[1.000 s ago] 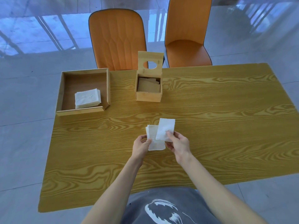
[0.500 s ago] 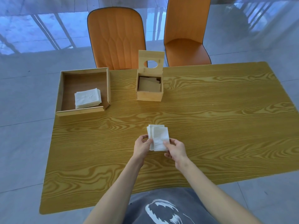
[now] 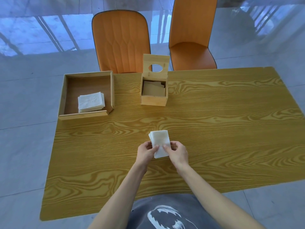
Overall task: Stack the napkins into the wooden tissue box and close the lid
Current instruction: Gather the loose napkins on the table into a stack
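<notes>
A small stack of white napkins (image 3: 160, 140) is held just above the table's middle, near its front. My left hand (image 3: 146, 152) grips the stack's left side and my right hand (image 3: 177, 153) grips its right side. Farther back stands the wooden tissue box (image 3: 154, 100) with its lid (image 3: 156, 65) upright, a round hole in it. Inside the box something flat and brown shows; I see no white napkins there. Another pile of white napkins (image 3: 91, 101) lies in the wooden tray (image 3: 66, 90) at the back left.
The wooden table (image 3: 214, 129) stretches wide to the right of my hands. Two orange chairs (image 3: 121, 42) stand behind its far edge. Grey tiled floor surrounds the table.
One second ago my right hand held a single napkin lifted above the stack. It has laid that napkin onto the stack, and both hands now hold the squared pile.
</notes>
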The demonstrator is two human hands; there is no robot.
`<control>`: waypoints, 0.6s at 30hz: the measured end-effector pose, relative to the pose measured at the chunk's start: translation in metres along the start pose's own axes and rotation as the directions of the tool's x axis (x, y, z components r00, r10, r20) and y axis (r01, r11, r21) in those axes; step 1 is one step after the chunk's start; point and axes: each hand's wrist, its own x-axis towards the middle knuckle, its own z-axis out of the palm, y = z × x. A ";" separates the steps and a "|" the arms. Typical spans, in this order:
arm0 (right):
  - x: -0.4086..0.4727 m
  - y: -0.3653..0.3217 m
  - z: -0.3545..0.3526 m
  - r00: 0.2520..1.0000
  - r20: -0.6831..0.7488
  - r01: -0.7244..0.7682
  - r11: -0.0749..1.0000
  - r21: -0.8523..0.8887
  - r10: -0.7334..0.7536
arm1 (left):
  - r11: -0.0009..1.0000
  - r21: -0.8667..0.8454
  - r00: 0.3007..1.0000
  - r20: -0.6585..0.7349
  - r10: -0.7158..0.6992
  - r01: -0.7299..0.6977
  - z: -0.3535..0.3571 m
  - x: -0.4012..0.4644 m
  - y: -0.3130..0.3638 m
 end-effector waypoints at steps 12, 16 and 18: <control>-0.001 -0.008 -0.024 0.937 0.347 -0.064 0.951 0.301 -0.047 | 0.981 -0.194 0.967 0.250 0.050 0.000 -0.025 -0.005 0.006; 0.002 -0.010 -0.028 0.953 0.241 0.108 0.948 0.301 -0.185 | 0.977 0.104 0.976 0.134 0.173 -0.188 -0.038 -0.004 0.012; 0.008 -0.007 -0.031 0.942 0.216 0.209 0.953 0.221 -0.257 | 0.930 0.252 0.964 0.077 0.255 -0.266 -0.047 -0.001 0.015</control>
